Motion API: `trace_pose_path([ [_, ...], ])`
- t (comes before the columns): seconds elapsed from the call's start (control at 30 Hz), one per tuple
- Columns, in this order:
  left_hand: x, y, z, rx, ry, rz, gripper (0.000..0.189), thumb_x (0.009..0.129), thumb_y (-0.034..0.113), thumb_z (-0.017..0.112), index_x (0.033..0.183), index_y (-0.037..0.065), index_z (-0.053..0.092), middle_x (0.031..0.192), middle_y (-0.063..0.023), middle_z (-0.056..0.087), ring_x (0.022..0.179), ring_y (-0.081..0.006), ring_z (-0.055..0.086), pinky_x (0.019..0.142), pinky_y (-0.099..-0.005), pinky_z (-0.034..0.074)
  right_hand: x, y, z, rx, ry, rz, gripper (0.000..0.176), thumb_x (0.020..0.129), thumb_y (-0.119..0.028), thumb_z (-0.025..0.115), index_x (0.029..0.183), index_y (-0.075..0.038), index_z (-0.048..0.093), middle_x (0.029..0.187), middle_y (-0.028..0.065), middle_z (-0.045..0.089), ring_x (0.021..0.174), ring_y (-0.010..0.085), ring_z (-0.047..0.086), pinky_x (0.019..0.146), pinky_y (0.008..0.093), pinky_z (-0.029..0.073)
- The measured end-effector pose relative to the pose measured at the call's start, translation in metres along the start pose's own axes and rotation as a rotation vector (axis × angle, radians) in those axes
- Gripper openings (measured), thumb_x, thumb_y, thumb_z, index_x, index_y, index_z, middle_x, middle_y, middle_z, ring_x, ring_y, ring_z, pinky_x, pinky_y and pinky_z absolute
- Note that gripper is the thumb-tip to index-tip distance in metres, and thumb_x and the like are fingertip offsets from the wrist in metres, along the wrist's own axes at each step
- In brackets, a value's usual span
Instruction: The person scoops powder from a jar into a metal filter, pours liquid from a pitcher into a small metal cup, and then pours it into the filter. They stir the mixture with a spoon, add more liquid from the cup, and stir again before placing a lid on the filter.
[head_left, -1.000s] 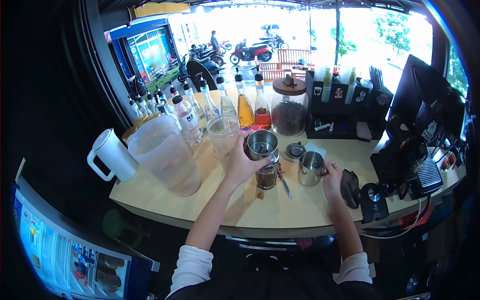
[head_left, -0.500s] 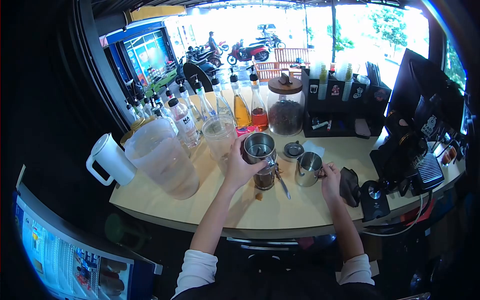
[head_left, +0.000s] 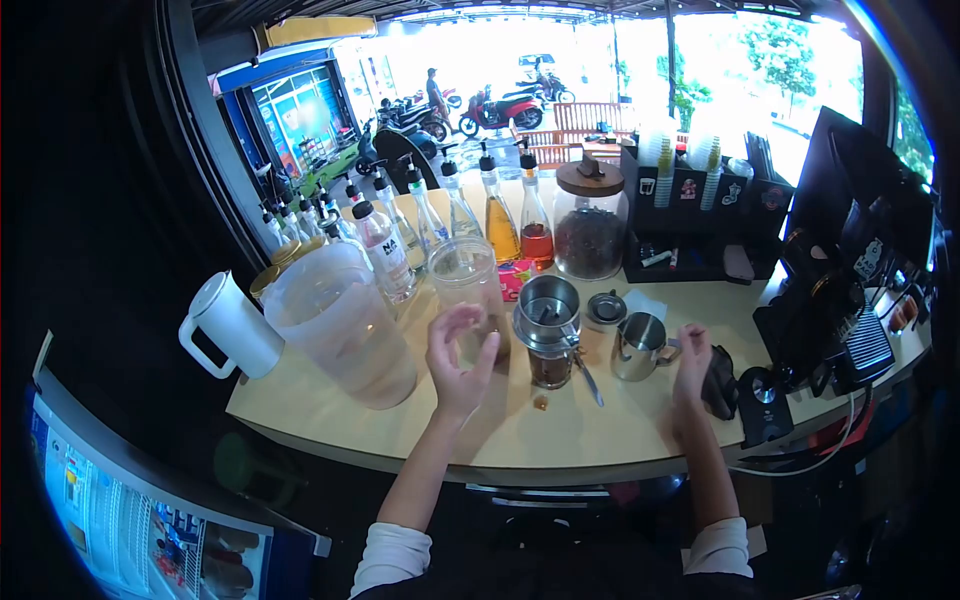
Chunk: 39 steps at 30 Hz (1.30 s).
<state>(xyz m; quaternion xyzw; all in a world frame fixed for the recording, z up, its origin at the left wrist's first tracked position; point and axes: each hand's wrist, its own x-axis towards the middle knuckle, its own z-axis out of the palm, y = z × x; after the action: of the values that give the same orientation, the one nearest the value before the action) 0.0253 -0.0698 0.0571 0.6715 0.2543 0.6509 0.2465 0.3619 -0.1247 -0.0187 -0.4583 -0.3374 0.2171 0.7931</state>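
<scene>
My left hand (head_left: 462, 360) is raised with fingers apart and nothing in it, left of a metal drip filter (head_left: 548, 305). The filter sits on a glass (head_left: 550, 368) holding dark liquid. A spoon (head_left: 589, 382) lies just right of the glass. Beside the metal pitcher's (head_left: 640, 347) handle is my right hand (head_left: 693, 365), its fingers bent near one another and seemingly holding nothing. A small round metal lid (head_left: 606, 308) lies behind the pitcher. Behind my left hand stands a clear plastic container (head_left: 464, 272).
A large plastic jug (head_left: 345, 325) and a white kettle (head_left: 230, 325) stand left. Pump bottles (head_left: 500, 215) and a jar (head_left: 590, 235) line the back. A black cup organizer (head_left: 700, 235) and an espresso machine (head_left: 825, 310) stand right. Outside, a person (head_left: 436, 95) is near motorbikes.
My left hand has let go of the metal filter and moved left. My right hand has come off the pitcher's handle and opened slightly. The view has shifted a little.
</scene>
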Motion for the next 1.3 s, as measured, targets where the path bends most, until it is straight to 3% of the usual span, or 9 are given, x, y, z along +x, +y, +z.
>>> trace_pose_path([
  [0.17,0.004,-0.048,-0.025,0.240,0.167,-0.088,0.080,0.068,0.011,0.081,0.132,0.000,0.035,0.118,-0.0131,0.051,0.110,-0.0253,0.053,0.099,-0.0353,0.039,0.012,-0.051,0.030,-0.026,0.063,-0.366,0.012,0.089,-0.005,0.060,0.093,-0.004,0.049,0.089,0.0006,0.047,0.082,0.0068,0.045,0.075,0.0222,0.038],
  [0.3,-0.002,-0.102,-0.021,0.182,-0.009,-0.221,0.089,0.062,0.012,0.085,0.133,0.000,0.033,0.122,-0.0139,0.049,0.115,-0.0256,0.051,0.099,-0.0361,0.041,-0.001,-0.119,0.110,-0.281,-0.324,-0.716,0.016,0.085,-0.002,0.061,0.096,-0.003,0.049,0.092,0.0055,0.049,0.082,0.0138,0.047,0.076,0.0269,0.040],
  [0.4,0.001,-0.110,-0.019,-0.317,-0.182,-0.458,0.092,0.058,0.013,0.087,0.133,0.000,0.034,0.123,-0.0140,0.050,0.116,-0.0250,0.051,0.097,-0.0372,0.043,-0.029,-0.148,0.163,-0.485,-0.697,-0.722,0.019,0.081,-0.003,0.064,0.095,-0.001,0.052,0.094,0.0114,0.051,0.086,0.0229,0.052,0.077,0.0318,0.043],
  [0.67,0.013,-0.107,-0.041,-0.113,-0.132,-0.289,0.091,0.053,0.015,0.087,0.128,0.000,0.039,0.114,-0.0131,0.056,0.109,-0.0242,0.055,0.093,-0.0365,0.046,-0.035,-0.158,0.282,-0.531,-1.044,-0.708,0.007,0.080,-0.002,0.058,0.084,0.004,0.058,0.080,0.0166,0.059,0.072,0.0272,0.059,0.068,0.0358,0.048],
  [0.9,0.013,-0.089,-0.043,0.060,-0.028,-0.193,0.091,0.051,0.014,0.085,0.128,0.001,0.037,0.122,-0.0168,0.049,0.116,-0.0302,0.049,0.099,-0.0387,0.041,-0.014,-0.136,0.342,-1.424,-1.584,-0.457,0.012,0.078,-0.013,0.060,0.077,-0.001,0.061,0.064,0.0078,0.057,0.055,0.0162,0.050,0.055,0.0327,0.042],
  [0.97,0.015,-0.084,-0.046,0.105,-0.024,-0.137,0.091,0.051,0.012,0.083,0.128,0.001,0.036,0.127,-0.0173,0.043,0.122,-0.0334,0.042,0.104,-0.0411,0.035,-0.014,-0.103,0.346,-1.801,-1.900,-1.069,0.010,0.077,-0.015,0.063,0.079,-0.005,0.062,0.072,0.0066,0.061,0.060,0.0163,0.052,0.058,0.0309,0.043],
  [1.03,0.017,-0.082,-0.049,0.128,-0.022,-0.093,0.091,0.051,0.012,0.082,0.129,0.002,0.036,0.128,-0.0171,0.042,0.123,-0.0345,0.041,0.105,-0.0421,0.034,-0.017,-0.086,0.338,-1.713,-1.791,-0.736,0.011,0.077,-0.018,0.063,0.083,-0.008,0.062,0.079,0.0059,0.061,0.066,0.0158,0.054,0.062,0.0290,0.045],
  [1.13,0.020,-0.079,-0.050,0.150,-0.019,-0.053,0.091,0.051,0.012,0.080,0.130,0.002,0.035,0.129,-0.0172,0.042,0.124,-0.0362,0.040,0.106,-0.0436,0.032,0.010,-0.027,0.329,-1.262,-1.548,-2.200,0.021,0.080,-0.020,0.063,0.097,-0.009,0.063,0.081,0.0044,0.062,0.073,0.0139,0.057,0.067,0.0269,0.045],
  [1.3,0.016,-0.082,-0.048,0.155,-0.004,-0.095,0.093,0.051,0.013,0.080,0.131,0.002,0.034,0.129,-0.0183,0.041,0.124,-0.0368,0.039,0.106,-0.0439,0.032,-0.005,-0.086,0.326,-1.627,-1.703,-1.330,0.016,0.078,-0.020,0.066,0.091,-0.012,0.066,0.080,0.0018,0.063,0.073,0.0117,0.058,0.067,0.0249,0.046],
])
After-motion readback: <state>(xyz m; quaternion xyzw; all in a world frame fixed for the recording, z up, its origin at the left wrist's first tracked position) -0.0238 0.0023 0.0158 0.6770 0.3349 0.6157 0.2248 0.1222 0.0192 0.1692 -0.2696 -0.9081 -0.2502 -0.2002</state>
